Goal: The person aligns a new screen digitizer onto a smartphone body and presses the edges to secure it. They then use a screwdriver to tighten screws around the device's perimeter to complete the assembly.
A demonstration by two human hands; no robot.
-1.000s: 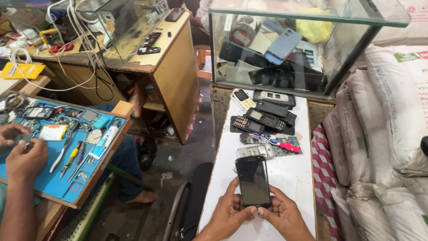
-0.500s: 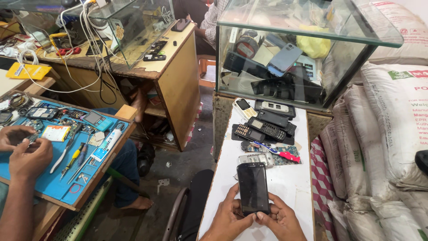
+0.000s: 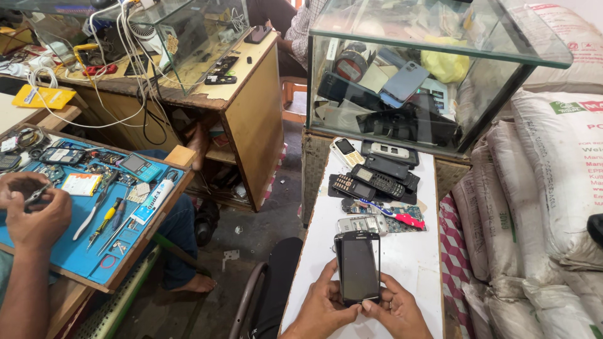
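A black smartphone (image 3: 358, 267) with a dark screen lies upright over the white table (image 3: 414, 257), and both my hands grip it. My left hand (image 3: 323, 307) clasps its lower left edge and my right hand (image 3: 397, 312) its lower right corner. Just beyond the phone lies a silver phone part (image 3: 361, 224). A red and blue toothbrush (image 3: 392, 215) rests further back. Several old keypad phones (image 3: 374, 179) are piled near the glass case.
A glass case (image 3: 427, 69) full of phones stands at the table's far end. White sacks (image 3: 546, 188) are stacked on the right. On the left, another person's hands (image 3: 34, 207) work over a blue mat (image 3: 94, 232) with tools. A wooden desk (image 3: 245, 107) carries cables.
The view has tilted slightly, so the phone sits a bit lower in the frame. My hands keep the same grip on the phone. The other person's hands stay over the blue mat.
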